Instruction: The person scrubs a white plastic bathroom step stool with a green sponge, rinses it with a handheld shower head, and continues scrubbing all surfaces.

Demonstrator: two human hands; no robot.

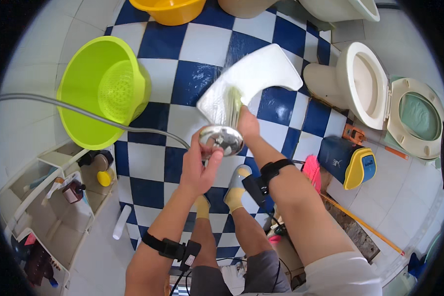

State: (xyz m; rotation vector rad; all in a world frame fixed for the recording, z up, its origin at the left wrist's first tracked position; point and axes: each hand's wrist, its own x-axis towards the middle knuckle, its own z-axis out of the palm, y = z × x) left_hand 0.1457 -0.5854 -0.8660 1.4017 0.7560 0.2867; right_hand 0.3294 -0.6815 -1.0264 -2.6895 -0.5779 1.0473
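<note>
My left hand (198,165) is closed around a chrome shower head (221,139), with water streaming away from me. A grey hose (91,116) runs from it to the left. Under the spray lies a white curved footstool (251,66), its wet surface up, on the tiled floor. My right hand (248,122) is closed at the footstool's near edge, just beyond the shower head. A yellow-green scrubbing thing (235,97) shows at its fingers, blurred by motion and water. Its exact kind is unclear.
A lime-green basin (133,81) stands at the left and an orange basin (175,17) at the far side. The toilet (365,81) and a blue-yellow bin (343,158) are on the right. Bottles (74,191) sit on the left shelf. Blue and white tiles (155,40) look wet.
</note>
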